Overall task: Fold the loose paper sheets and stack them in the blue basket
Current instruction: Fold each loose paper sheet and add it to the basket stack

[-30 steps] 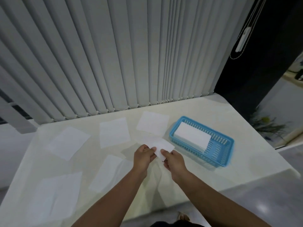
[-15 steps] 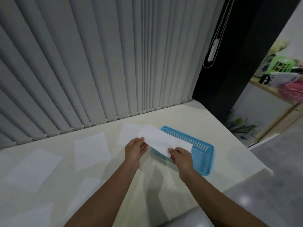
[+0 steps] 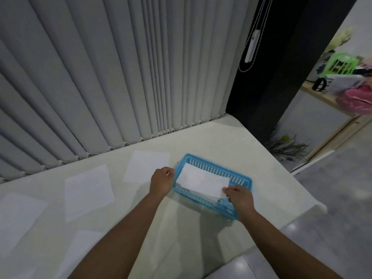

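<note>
A folded white paper sheet (image 3: 203,181) lies across the inside of the blue basket (image 3: 239,179) on the pale table. My right hand (image 3: 239,198) pinches the sheet's near right corner over the basket's front rim. My left hand (image 3: 162,181) is curled at the basket's left end, at the sheet's left edge; whether it grips the paper is hidden. Several loose unfolded sheets lie flat to the left, the closest one (image 3: 147,167) just behind my left hand, another (image 3: 88,188) further left.
Grey vertical blinds (image 3: 120,77) hang along the table's far edge. The table's right edge (image 3: 281,164) drops to a grey floor. A dark pillar (image 3: 271,77) stands at the back right corner, with a shelf of coloured things beyond.
Both hands carried the folded sheet from in front of me to the right and lowered it into the basket. My view turned right with it.
</note>
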The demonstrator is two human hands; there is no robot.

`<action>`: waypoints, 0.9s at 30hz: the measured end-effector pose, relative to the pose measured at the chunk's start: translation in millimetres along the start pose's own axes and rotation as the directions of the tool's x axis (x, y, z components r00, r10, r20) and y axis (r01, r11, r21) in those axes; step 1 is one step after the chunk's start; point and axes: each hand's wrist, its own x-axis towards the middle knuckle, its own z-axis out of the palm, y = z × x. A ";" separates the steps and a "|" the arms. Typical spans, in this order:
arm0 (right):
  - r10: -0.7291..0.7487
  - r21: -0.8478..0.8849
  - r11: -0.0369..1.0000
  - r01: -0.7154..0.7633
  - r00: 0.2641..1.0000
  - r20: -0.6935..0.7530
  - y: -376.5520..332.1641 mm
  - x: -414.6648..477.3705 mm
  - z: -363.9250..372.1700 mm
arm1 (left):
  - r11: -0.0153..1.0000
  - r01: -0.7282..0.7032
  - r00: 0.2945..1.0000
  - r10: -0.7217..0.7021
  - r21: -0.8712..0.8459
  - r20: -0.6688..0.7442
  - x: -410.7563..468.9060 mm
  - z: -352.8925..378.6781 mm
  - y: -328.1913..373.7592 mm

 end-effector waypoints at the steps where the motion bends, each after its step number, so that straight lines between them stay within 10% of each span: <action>1: 0.005 -0.031 0.999 -0.005 1.000 -0.010 3.5 1.6 -1.7 | 0.996 -0.027 1.000 0.026 0.088 0.010 6.1 1.7 -3.4; 13: 0.013 0.070 0.998 -0.006 0.995 -0.102 20.4 3.2 20.7 | 0.810 -0.209 0.971 0.103 0.549 0.218 32.5 2.0 3.2; 27: -0.078 -0.027 0.997 0.077 0.995 -0.058 17.0 16.8 22.1 | 0.834 -0.228 0.950 0.078 0.502 0.301 38.2 5.5 -1.0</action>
